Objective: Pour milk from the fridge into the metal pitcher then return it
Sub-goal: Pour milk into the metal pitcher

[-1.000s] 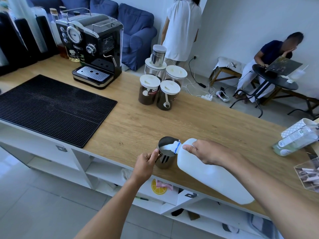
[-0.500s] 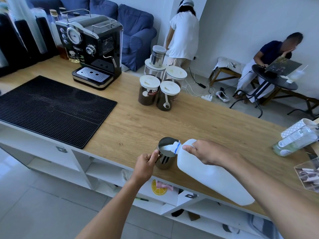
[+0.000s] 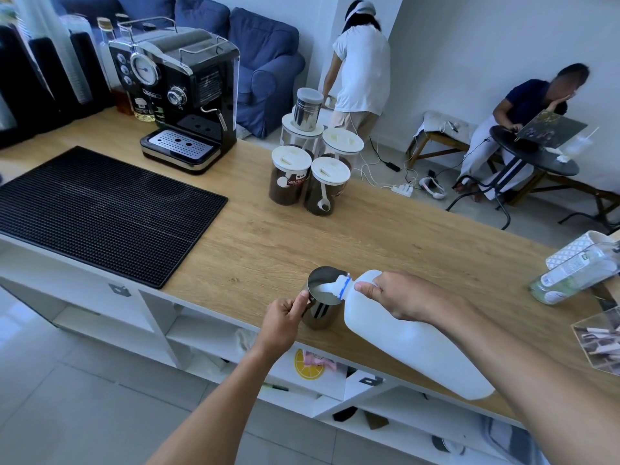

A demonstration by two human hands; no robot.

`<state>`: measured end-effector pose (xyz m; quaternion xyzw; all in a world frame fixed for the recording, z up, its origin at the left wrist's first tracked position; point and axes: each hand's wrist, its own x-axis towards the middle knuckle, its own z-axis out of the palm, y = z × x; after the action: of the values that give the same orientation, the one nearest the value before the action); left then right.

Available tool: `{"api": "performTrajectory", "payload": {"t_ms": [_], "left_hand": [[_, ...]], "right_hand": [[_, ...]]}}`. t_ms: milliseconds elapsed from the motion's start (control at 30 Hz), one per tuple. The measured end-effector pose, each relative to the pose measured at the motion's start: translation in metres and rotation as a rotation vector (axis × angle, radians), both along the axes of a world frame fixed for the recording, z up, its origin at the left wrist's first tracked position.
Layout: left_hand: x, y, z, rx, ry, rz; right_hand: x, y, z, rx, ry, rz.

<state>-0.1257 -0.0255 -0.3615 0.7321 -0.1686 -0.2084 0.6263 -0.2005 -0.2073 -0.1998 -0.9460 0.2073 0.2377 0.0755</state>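
Tilting the plastic milk jug with the right hand, fingers curled round its handle by the neck, spout over the metal pitcher. Pouring milk into it (white pooling inside). Pinching the pitcher's handle with the left hand, pitcher standing upright at the near edge of the wooden countertop.

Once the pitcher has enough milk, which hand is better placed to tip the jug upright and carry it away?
Right. The right hand grips the tilted jug near its neck, while the left hand holds the pitcher by its handle, steadying it.
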Motion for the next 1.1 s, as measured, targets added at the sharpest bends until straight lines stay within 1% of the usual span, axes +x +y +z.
{"api": "performTrajectory", "payload": {"t_ms": [467,1100], "left_hand": [[-0.0008,0.0015,0.0027,0.005,0.025,-0.003],[0.0003,0.0004,0.0013,0.011,0.01,0.0]], "right_hand": [[0.0002,0.0001,0.0009,0.017,0.006,-0.012],[-0.0004,0.0007,0.0021,0.014,-0.006,-0.008]]}}
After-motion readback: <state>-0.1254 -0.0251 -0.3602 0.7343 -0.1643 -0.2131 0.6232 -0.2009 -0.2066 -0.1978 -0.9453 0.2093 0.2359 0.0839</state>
